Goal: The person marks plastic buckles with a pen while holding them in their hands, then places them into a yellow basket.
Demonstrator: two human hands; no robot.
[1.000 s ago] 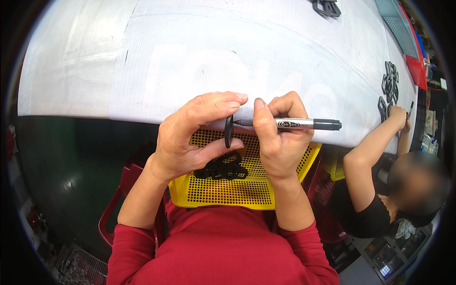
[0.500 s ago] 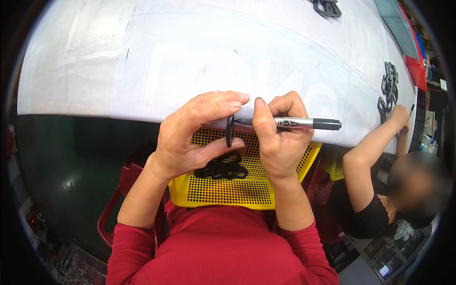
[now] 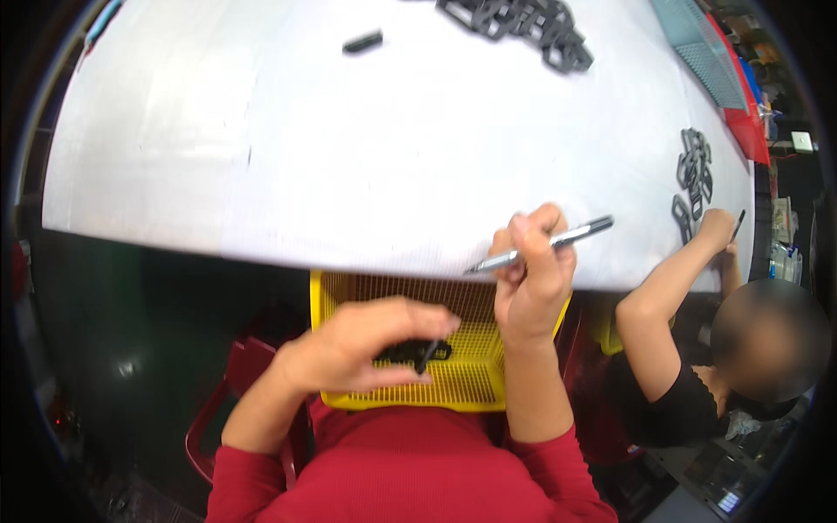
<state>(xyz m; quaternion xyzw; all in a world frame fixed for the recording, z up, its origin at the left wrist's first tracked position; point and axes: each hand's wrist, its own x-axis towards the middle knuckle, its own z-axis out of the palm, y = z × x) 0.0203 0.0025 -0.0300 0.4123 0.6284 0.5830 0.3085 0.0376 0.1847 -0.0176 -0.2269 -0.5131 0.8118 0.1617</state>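
My left hand (image 3: pixel 362 342) is over the basket, somewhat blurred, its thumb and fingers pinching a thin black plastic piece (image 3: pixel 428 356) seen nearly edge-on. Below it, more black pieces (image 3: pixel 403 351) lie in a yellow perforated plastic basket (image 3: pixel 471 403) in front of my body. My right hand (image 3: pixel 539 261) is closed round a silver and black marker pen (image 3: pixel 584 231) just above the table's near edge. The pen slants, its dark tip to the lower left and apart from the black piece.
A pile of black frame-shaped pieces (image 3: pixel 523 26) lies on the white table (image 3: pixel 349 157), near a small black object (image 3: pixel 363 42). At right, a co-worker's hand (image 3: pixel 717 228) is beside another row of pieces (image 3: pixel 693 170). A dark red chair (image 3: pixel 234 375) stands at left.
My left hand has gone down toward the basket with the black piece, away from the pen's tip. The pen has tilted in my right hand. More of the table's far part is in view.
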